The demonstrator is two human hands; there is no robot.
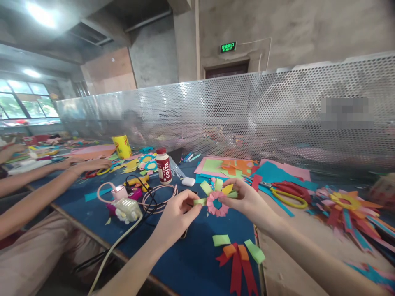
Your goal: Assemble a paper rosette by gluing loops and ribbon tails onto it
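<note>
Between my two hands, above the blue table, is a pink paper flower [212,209] with a blue center and green and yellow paper strips around it. My left hand [182,211] pinches a light green strip at its left side. On the other side, my right hand [239,197] has its fingers closed on the flower's right edge, by a yellow petal. Below the flower lie red paper ribbons [236,267] with orange tops and loose green paper strips [254,251].
Yellow-handled scissors [288,197] lie right of my hands, beside a finished-looking paper rosette [345,203]. A bottle [164,166], an earphone case [188,181], cables and a yellow glue gun [137,182] lie left. Another person's arms [58,176] reach across the far left.
</note>
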